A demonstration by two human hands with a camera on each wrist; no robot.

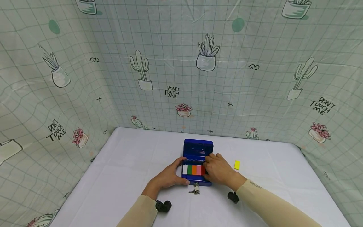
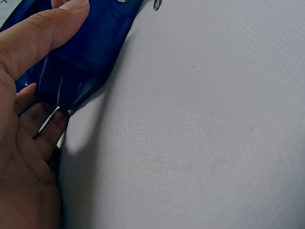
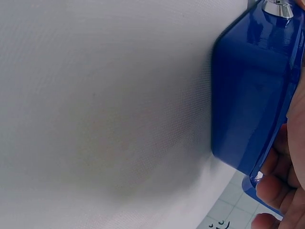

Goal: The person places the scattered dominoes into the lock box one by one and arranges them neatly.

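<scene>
A blue metal cash box [image 1: 197,182] stands on the table with its lid [image 1: 197,147] raised at the back. Inside it, a row of coloured blocks runs from a white block [image 1: 185,169] through green, orange and pink to a red block [image 1: 203,170]. My left hand [image 1: 167,175] grips the box's left end, thumb at the front corner and fingers around the back one. Over the right end, my right hand [image 1: 218,168] reaches in with bent fingers beside the red block. I cannot tell whether it pinches a block there, since the hand covers that spot.
A yellow block [image 1: 237,165] lies on the white tablecloth to the right of the box. Keys [image 1: 194,191] hang from the lock at the box's front. A printed cloth [image 1: 181,69] with cactus drawings forms the walls behind and beside the table.
</scene>
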